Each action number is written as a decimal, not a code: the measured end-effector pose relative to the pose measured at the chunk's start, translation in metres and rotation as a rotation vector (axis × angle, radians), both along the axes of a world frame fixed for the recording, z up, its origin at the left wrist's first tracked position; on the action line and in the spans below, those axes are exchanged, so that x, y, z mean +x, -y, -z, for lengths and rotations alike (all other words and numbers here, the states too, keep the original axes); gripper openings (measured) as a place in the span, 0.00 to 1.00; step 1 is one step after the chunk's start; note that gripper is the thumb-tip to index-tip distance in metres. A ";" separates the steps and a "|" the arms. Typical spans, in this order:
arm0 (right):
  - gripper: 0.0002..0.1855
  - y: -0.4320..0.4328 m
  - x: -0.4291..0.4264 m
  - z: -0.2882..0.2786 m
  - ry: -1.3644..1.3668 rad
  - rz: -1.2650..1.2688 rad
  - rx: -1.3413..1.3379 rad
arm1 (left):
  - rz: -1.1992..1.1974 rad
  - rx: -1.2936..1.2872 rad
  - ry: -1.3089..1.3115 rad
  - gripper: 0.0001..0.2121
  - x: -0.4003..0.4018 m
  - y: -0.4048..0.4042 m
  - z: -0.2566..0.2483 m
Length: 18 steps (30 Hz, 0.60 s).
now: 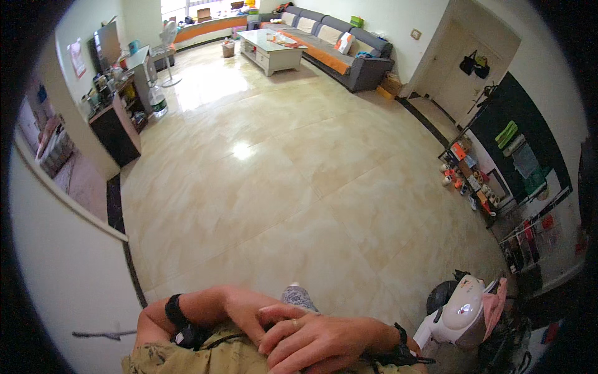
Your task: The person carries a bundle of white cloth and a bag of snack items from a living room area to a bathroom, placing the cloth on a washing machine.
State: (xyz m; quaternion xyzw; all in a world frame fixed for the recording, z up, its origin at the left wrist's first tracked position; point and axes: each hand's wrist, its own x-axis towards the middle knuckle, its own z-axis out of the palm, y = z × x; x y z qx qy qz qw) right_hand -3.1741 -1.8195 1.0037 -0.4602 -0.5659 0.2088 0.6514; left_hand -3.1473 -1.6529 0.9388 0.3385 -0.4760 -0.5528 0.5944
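Note:
My left hand [247, 318] and my right hand [315, 341] meet low in front of my torso. The right hand lies across the left, its fingers curled over it and a ring on one of them. Much of the left hand's fingers is hidden beneath, so what lies between the palms cannot be seen. Each wrist carries a dark strap, the left strap [175, 311] with a small dark device beside it. Behind the hands is my patterned yellow-tan shirt [229, 357]. A patterned trouser leg [297, 298] shows just beyond them, over the glossy tiled floor [261, 210].
A white scooter [460, 308] with a pink cloth stands close on my right. Shoes fill a rack [472, 180] along the right wall. A pale door [70, 262] borders my left. Farther off are a cabinet [117, 131], pedestal fan [169, 51], coffee table [275, 44] and sofa [369, 70].

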 end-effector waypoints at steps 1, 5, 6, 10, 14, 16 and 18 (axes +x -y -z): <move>0.11 -0.006 0.019 0.001 -0.007 -0.032 0.001 | -0.052 0.007 0.006 0.19 0.016 -0.006 0.002; 0.08 -0.027 0.098 0.002 0.066 -0.163 0.027 | -0.099 -0.208 0.161 0.13 0.089 -0.025 0.040; 0.08 -0.030 0.119 0.003 0.087 -0.189 0.033 | -0.101 -0.084 0.075 0.12 0.108 -0.029 0.032; 0.06 -0.048 0.203 -0.015 0.232 -0.371 0.120 | -0.193 -0.135 0.050 0.15 0.188 -0.026 -0.004; 0.05 -0.060 0.258 -0.009 0.180 -0.456 0.144 | -0.148 -0.139 0.056 0.17 0.270 -0.026 -0.012; 0.08 -0.069 0.284 -0.014 0.180 -0.109 -0.109 | -0.128 -0.142 0.062 0.17 0.300 -0.034 -0.019; 0.09 -0.077 0.331 -0.036 0.369 -0.058 0.124 | -0.293 -0.218 -0.062 0.16 0.319 -0.044 -0.034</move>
